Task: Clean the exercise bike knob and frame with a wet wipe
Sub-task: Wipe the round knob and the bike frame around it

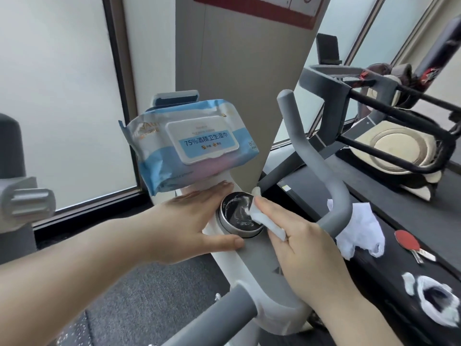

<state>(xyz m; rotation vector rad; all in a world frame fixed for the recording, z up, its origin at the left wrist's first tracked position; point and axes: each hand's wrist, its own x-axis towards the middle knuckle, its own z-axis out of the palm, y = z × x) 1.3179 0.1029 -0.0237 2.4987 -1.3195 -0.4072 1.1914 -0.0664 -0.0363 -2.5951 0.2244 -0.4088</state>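
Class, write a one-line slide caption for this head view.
Right hand presses a folded wet wipe on the bike's knob while left hand steadies the white frame.

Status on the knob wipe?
Right hand pressing wipe on knob. Left hand flat on frame, bracing. Knob streaked wet. Wipe pack above, clear.

We note: knob (239, 216) black face, silver rim, white streaks. Frame (245, 262) white; handlebar (321, 168) grey. Wet wipe (262, 218) white. Wipe pack (192, 143) blue and white, fading pink below, white lid. Paddle (407, 242) red. Sign (257, 8) red-bordered.
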